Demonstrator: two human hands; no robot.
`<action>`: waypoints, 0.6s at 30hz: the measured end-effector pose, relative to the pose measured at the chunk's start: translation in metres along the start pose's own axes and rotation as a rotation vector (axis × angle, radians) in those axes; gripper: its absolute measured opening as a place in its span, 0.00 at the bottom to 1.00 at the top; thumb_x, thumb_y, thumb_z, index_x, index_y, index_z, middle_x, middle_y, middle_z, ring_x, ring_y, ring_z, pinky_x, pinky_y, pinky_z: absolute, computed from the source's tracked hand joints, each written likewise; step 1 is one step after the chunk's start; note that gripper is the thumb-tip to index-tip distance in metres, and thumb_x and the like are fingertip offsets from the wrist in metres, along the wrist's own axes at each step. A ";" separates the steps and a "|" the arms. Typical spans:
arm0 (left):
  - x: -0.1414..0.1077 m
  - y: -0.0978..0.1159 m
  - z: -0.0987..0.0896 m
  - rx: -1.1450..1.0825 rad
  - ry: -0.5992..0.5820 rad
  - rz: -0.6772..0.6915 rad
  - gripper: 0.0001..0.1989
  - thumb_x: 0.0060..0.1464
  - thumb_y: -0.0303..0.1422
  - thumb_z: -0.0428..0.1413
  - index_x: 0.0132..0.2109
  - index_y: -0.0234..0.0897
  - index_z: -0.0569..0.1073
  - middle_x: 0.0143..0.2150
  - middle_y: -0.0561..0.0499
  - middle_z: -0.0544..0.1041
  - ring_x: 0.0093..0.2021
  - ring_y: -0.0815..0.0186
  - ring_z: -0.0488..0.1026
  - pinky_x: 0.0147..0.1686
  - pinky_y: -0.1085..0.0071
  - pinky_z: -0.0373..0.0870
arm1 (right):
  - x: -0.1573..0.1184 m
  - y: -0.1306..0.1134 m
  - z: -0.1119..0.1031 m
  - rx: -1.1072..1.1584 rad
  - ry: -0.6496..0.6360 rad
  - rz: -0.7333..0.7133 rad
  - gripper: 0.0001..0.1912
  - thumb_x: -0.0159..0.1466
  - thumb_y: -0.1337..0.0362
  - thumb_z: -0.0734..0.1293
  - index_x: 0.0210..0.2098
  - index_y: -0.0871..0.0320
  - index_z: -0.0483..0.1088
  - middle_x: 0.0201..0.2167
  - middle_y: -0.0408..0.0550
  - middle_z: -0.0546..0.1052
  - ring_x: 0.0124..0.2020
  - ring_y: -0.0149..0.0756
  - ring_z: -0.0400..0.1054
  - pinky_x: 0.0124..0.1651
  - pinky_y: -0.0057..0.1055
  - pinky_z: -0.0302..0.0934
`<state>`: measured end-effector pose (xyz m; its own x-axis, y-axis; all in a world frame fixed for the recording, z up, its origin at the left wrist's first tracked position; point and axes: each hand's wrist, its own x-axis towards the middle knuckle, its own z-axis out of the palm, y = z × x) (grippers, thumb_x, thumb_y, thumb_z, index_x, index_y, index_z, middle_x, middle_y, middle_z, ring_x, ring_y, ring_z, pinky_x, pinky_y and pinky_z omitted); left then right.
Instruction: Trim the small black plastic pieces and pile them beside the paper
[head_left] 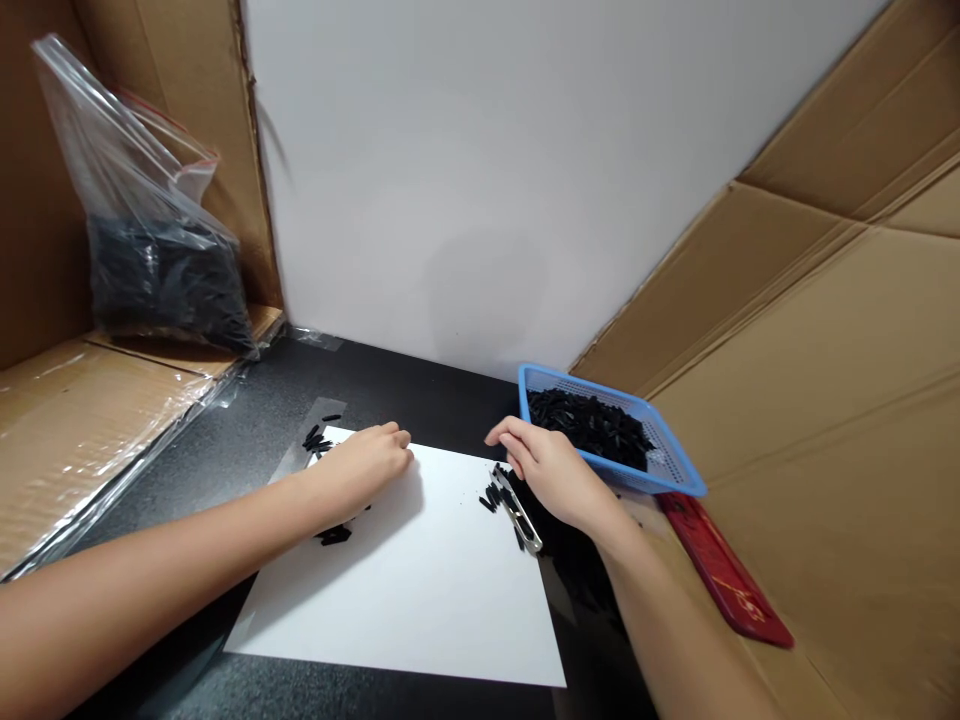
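The 2 bare hands are near the far edge of the paper point(420, 600), apart from each other. The left hand point(371, 458) is over its far left part, back of the hand up, fingers bent and drawn in together rather than spread. The fingertips are largely hidden, so I cannot tell whether they pinch anything or press on the paper.

The right hand point(555, 470) is at the far right corner, beside the basket point(637, 478). Its index finger reaches out to the left with the thumb tucked close beneath, and the other fingers are folded. I cannot tell whether finger and thumb meet or grip a piece.

The black pieces point(493, 495) lie in several places: a small cluster just below the right hand, around the metal tool point(517, 513); a few strips at the far left corner, near the left wrist; more partly hidden by the left forearm point(187, 575); and a large heap in the basket. The tool lies along the right edge of the paper, near the right hand.

The paper rests on a black table point(390, 370). A clear bag point(165, 270) with dark contents stands at far left, on cardboard point(75, 430). A red case point(727, 575) lies beyond the basket, on the right.
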<state>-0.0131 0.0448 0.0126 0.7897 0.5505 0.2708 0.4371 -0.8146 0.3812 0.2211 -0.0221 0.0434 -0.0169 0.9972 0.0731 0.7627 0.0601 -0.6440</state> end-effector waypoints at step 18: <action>-0.036 0.037 -0.013 -1.197 0.094 -0.638 0.11 0.51 0.32 0.61 0.41 0.38 0.70 0.25 0.58 0.74 0.27 0.72 0.70 0.29 0.77 0.60 | -0.023 -0.040 0.084 0.947 0.006 0.095 0.11 0.53 0.57 0.73 0.28 0.60 0.73 0.14 0.33 0.55 0.18 0.25 0.44 0.21 0.27 0.37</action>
<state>-0.0306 -0.0026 0.0288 0.5391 0.8182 -0.1997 0.0361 0.2144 0.9761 0.1365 -0.0440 0.0037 0.0237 0.9997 -0.0086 -0.0803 -0.0067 -0.9967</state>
